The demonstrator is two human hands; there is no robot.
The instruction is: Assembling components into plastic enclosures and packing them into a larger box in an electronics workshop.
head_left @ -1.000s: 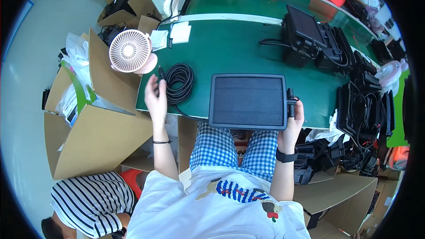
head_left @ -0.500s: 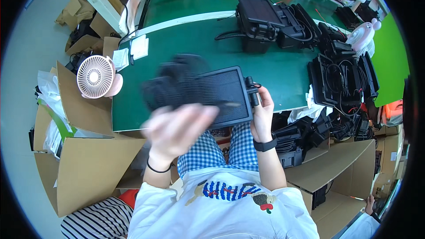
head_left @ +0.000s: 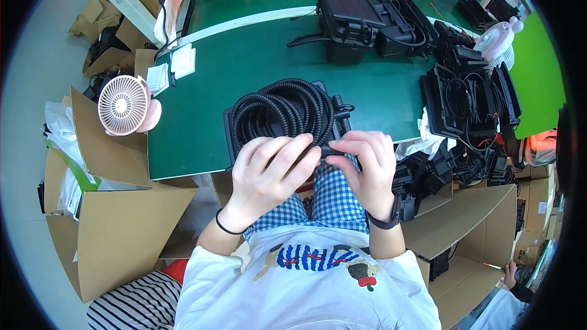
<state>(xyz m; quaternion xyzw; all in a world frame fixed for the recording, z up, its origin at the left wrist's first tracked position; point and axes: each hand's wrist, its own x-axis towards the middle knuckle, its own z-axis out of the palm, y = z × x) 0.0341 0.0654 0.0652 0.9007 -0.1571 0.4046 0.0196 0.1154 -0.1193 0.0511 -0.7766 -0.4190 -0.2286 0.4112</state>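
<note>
A coil of black corrugated tubing (head_left: 263,105) lies on a flat black panel unit (head_left: 230,140) at the table's near edge. My left hand (head_left: 264,174) is curled over the coil's near side, its fingers gripping the tubing. With thumb and fingers, my right hand (head_left: 372,174) pinches a short black cylindrical connector (head_left: 330,151) right beside the left fingertips. The two hands almost meet there. A black bracket-like fitting (head_left: 342,112) sticks out from the panel's right side. My fingers hide part of the connector and the coil's near edge.
On the green table (head_left: 202,110) stand a pink fan (head_left: 122,105) at left and white papers (head_left: 183,61). Black panel boxes (head_left: 348,21) stand at the back, and cable-filled units (head_left: 471,107) at right. Open cardboard boxes (head_left: 122,238) flank me. Another person's hand (head_left: 510,275) shows at lower right.
The blurred black coil in my left hand has come down onto the panel and now lies flat. My right hand has left the panel's right side and pinches the connector.
</note>
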